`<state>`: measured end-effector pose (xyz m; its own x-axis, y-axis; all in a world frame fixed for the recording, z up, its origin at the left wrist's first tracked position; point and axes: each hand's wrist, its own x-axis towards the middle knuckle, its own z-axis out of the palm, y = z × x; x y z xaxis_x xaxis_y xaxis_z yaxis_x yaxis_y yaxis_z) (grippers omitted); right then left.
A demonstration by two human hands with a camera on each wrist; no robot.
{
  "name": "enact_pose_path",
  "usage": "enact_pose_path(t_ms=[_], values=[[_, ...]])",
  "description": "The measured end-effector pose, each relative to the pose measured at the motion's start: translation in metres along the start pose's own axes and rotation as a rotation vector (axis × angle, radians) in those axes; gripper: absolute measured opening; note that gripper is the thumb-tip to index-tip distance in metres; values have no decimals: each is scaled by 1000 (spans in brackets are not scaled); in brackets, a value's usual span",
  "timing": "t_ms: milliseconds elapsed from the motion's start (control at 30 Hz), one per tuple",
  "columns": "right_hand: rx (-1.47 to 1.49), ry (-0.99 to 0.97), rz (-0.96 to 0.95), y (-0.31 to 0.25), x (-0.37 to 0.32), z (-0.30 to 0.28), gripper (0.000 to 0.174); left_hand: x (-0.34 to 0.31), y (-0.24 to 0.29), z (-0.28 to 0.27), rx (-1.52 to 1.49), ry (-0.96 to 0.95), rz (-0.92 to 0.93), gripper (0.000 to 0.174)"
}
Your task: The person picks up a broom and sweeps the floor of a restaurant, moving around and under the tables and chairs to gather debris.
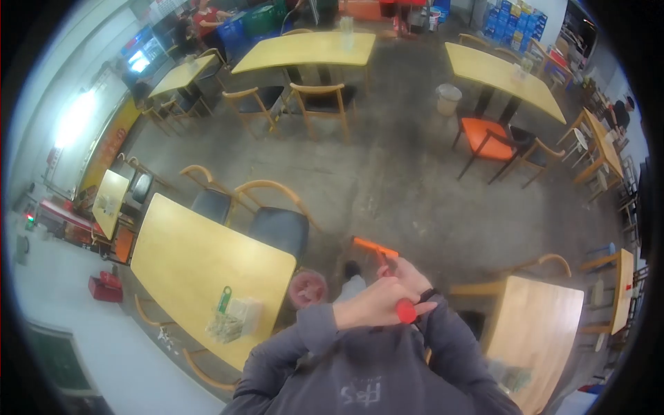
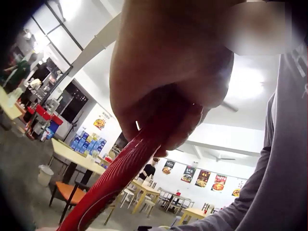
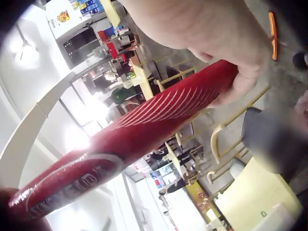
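Note:
Both hands are on a long floor tool with a red handle [image 3: 159, 110] and a narrow orange crossbar head [image 1: 375, 247]. In the head view my left hand [image 1: 366, 302] grips the handle near its round red top end [image 1: 406, 311], in front of the chest. My right hand [image 1: 413, 277] grips it farther down, close by the left one. Fingers curl round the patterned red grip in the left wrist view, and the right hand [image 3: 207, 29] likewise wraps it in the right wrist view. The orange head is low over the grey floor, ahead of a foot [image 1: 353, 268].
A yellow table [image 1: 200, 249] with chairs stands at left, a pinkish bin [image 1: 308, 289] beside it. A lighter wooden table [image 1: 543, 311] is close on the right. Farther off are more tables, an orange chair [image 1: 484, 133], a white bucket [image 1: 448, 99] and people.

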<state>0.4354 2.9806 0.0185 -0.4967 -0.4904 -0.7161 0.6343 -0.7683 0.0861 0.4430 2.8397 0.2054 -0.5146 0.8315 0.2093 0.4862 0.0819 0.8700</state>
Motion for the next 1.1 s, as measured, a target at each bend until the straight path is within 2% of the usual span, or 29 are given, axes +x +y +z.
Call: enact_pose_path(t_ms=[100,233,333,367,467,500,567,667,700,733,800,833,900,933,1000,1067,1100], values=[[15,59,38,-36,17,30,23,23,-11,-25,21,16,28,40],[19,-1,1,-91,53,72,25,53,-45,-62,7,110,91,38],[-42,12,-204,-129,63,121,26,87,-68,-97,29,147,66,38],[-130,-3,-210,-145,70,133,26,94,-77,-110,60,97,38,34],[-216,98,-378,-163,87,170,21,114,-114,-133,55,48,74,16],[-281,27,-348,-169,99,163,19,114,-127,-138,135,90,80,15],[-419,-134,-296,-198,121,140,15,118,-156,-150,312,178,105,27],[-367,-25,-397,-224,118,131,13,116,-202,-182,64,-23,-136,37],[-397,59,-352,-232,112,131,13,113,-229,-185,-83,-22,-320,32],[-425,144,-306,-242,107,128,12,108,-251,-191,-34,-32,-415,31],[-341,174,-137,-267,103,104,12,100,-293,-199,65,-76,-597,30],[-291,188,-59,-280,101,94,13,98,-320,-197,-15,-84,-675,30],[-260,177,-40,-319,99,80,14,115,-387,-192,-167,-112,-825,33],[-253,176,-28,-333,93,77,14,129,-415,-187,-158,-157,-887,35],[-213,178,-31,-361,74,108,16,165,-455,-177,-136,-248,-1004,40],[-150,116,-15,-387,65,130,17,207,-470,-175,-227,-265,-830,50],[-171,113,-14,-399,60,143,17,236,-481,-171,-371,-277,-961,53]])
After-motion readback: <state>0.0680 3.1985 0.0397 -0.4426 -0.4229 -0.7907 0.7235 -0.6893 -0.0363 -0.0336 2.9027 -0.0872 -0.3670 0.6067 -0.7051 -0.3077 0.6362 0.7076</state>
